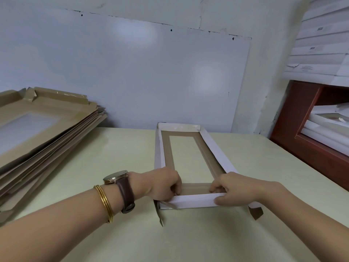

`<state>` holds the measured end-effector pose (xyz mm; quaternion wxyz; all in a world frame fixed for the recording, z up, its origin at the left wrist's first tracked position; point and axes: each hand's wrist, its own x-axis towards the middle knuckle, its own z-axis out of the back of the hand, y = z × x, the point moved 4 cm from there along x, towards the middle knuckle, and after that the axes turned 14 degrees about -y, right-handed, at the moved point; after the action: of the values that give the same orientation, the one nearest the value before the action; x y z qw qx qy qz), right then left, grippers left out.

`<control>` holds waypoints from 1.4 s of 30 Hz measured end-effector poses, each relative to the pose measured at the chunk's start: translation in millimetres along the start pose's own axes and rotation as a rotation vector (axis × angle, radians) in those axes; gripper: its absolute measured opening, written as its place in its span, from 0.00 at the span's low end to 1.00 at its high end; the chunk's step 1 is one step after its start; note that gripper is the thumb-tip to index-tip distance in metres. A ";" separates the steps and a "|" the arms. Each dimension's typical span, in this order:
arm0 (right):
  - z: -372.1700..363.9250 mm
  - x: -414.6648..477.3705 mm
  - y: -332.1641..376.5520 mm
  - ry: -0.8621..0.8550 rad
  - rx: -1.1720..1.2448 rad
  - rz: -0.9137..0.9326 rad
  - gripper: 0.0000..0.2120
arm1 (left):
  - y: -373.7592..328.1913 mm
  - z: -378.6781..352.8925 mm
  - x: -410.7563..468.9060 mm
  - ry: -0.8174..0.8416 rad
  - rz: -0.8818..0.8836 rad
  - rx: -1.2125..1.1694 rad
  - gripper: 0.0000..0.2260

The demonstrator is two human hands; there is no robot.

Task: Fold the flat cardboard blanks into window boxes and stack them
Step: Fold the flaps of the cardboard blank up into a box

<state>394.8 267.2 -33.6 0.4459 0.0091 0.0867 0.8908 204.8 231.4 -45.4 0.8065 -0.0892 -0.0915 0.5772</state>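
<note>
A half-folded window box [213,146], white outside and brown inside with a clear window in its floor, lies on the pale table [122,148] in the middle of the head view. Its far and side walls stand up. My left hand [166,183] pinches the near wall at the near left corner. My right hand [232,188] grips the same near wall at the near right corner, thumb outside and fingers inside. Loose brown corner tabs stick out below both near corners. A tilted pile of flat brown blanks [37,133] with windows lies at the left.
A white board [132,72] leans against the wall behind the table. At the right stands a red-brown shelf unit [294,129] with white folded boxes [321,44] stacked on top of it and inside it.
</note>
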 end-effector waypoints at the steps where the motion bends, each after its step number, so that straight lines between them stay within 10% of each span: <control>1: 0.1 -0.7 -1.5 0.001 0.004 0.001 0.06 | 0.2 0.8 -0.6 0.007 0.019 -0.006 0.15; 42: -12.5 -26.1 -0.3 -0.144 -0.024 0.074 0.13 | 4.6 1.5 -16.8 0.071 0.109 -0.098 0.18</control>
<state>409.6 244.8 -44.4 0.4178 0.0710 0.0431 0.9047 194.9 217.0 -45.9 0.7713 -0.1541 -0.0860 0.6115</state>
